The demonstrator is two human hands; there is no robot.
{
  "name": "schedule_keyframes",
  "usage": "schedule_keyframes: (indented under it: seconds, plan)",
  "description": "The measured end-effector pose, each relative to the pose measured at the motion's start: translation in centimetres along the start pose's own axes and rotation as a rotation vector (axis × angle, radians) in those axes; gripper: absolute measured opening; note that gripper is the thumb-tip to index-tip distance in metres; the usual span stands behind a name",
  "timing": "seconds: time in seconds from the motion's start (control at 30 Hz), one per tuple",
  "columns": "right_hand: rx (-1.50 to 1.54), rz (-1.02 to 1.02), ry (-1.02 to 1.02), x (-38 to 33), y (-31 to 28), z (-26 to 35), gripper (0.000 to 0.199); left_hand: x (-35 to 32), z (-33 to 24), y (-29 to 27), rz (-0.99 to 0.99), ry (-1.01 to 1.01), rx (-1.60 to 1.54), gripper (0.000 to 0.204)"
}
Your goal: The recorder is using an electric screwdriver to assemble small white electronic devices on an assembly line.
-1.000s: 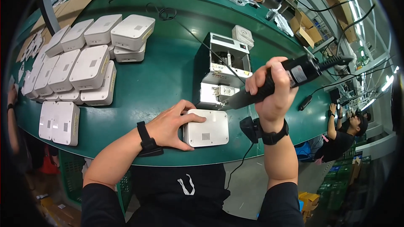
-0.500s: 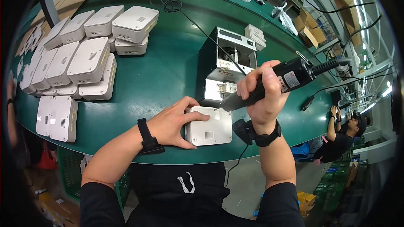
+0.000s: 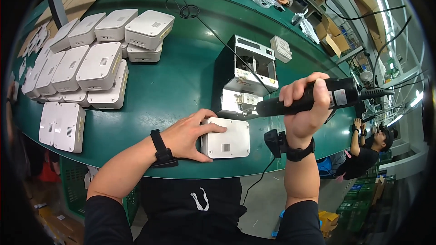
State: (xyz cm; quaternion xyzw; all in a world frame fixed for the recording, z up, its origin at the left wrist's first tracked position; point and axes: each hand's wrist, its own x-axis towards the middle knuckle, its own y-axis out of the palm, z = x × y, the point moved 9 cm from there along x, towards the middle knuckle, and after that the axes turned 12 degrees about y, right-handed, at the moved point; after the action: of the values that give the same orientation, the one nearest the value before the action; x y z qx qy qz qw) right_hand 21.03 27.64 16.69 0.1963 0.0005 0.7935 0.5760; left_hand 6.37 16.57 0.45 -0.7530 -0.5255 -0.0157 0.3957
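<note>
A white square plastic device point(image 3: 227, 139) lies flat near the front edge of the green table point(image 3: 181, 81). My left hand point(image 3: 190, 135) rests on its left side and holds it down. My right hand point(image 3: 305, 109) grips a black electric screwdriver point(image 3: 313, 99), held almost level above the table with its tip pointing left at a small white and black screw feeder box point(image 3: 249, 78). A cable runs from the tool's rear off to the right. Both wrists wear black bands.
Several identical white devices point(image 3: 97, 63) are stacked in rows at the left, with two more flat ones point(image 3: 61, 126) near the front edge. A small white part point(image 3: 281, 48) lies behind the feeder. A coiled black cable point(image 3: 187, 10) and papers lie further back. Other people work at the far end and lower right.
The view has shifted down and closer. My right hand has tilted the screwdriver flatter, its tip now at the feeder box. My left hand stays on the white device.
</note>
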Motion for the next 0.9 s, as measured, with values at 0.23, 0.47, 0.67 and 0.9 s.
schedule_keyframes:
  seconds: [0.23, 0.47, 0.67, 0.9]
  plan:
    - [-0.138, 0.082, 0.041, 0.7, 0.9, -1.0, 0.02, 0.1, -0.5, 0.4, 0.058, 0.011, 0.012, 0.077]
    - [0.027, 0.25, 0.122, -2.5, 5.2, -0.6, 0.023, 0.1, -0.2, 0.6, 0.059, 0.006, -0.001, 0.077]
    - [0.016, 0.345, 0.102, -3.0, 7.4, -2.1, 0.026, 0.1, -0.2, 0.6, 0.067, -0.009, -0.017, 0.077]
    - [-0.047, 0.353, 0.152, -3.7, 8.8, -4.2, 0.024, -0.4, 0.1, 1.1, 0.075, 0.01, -0.003, 0.079]
